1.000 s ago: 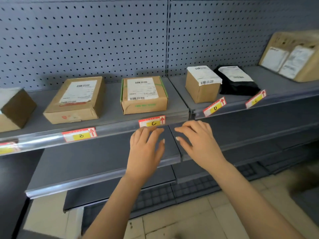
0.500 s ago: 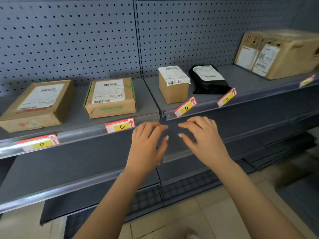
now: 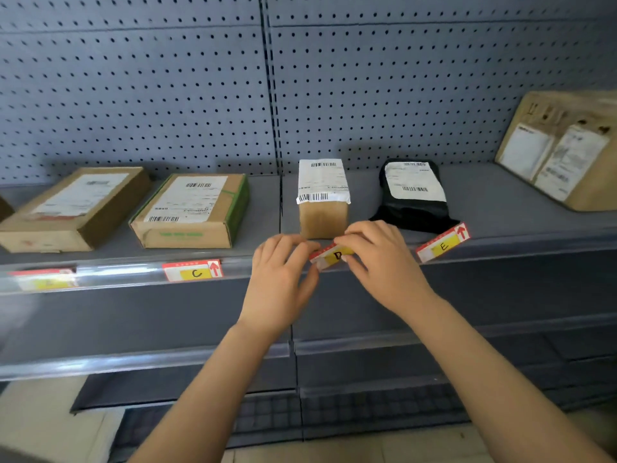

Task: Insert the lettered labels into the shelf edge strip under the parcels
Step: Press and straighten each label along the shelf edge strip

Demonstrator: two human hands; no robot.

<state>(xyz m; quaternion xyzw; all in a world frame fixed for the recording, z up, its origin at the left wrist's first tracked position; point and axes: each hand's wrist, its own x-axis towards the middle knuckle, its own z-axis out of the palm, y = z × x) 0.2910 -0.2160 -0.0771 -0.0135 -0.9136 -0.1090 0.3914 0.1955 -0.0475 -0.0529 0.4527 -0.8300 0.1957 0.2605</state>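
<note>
Pegboard [image 3: 133, 95] in grey fills the upper half of the view, from nine o'clock through twelve to three. Below it runs the grey shelf [image 3: 500, 195] that carries the parcels, and along its front edge lies the clear shelf edge strip [image 3: 127, 272].

At two o'clock a large brown carton [image 3: 567, 152] leans with two white sheets on its face; the print there is too blurred to read. At nine o'clock lies a flat brown box [image 3: 76, 208] with a white shipping slip. Next to it, toward ten o'clock, sits a flat box with green edging [image 3: 193, 212] and barcodes on its slip. Near the centre stands a small upright box [image 3: 322, 198] with a barcoded label folded over its top, and at one o'clock a black mailer bag [image 3: 414, 195] bears a white label.

Both hands meet at the centre of the view, just below the small box. The left hand [image 3: 280, 275] and the right hand [image 3: 380, 262] pinch the D label [image 3: 334, 256] by its two ends with the fingertips, at the strip; the label sits tilted.

The E label [image 3: 442, 243], tilted at three o'clock under the black bag, shows a red arrow. The C label [image 3: 193, 270] sits level in the strip at nine o'clock. Farther left, one more label [image 3: 46, 279] is too blurred to read.
</note>
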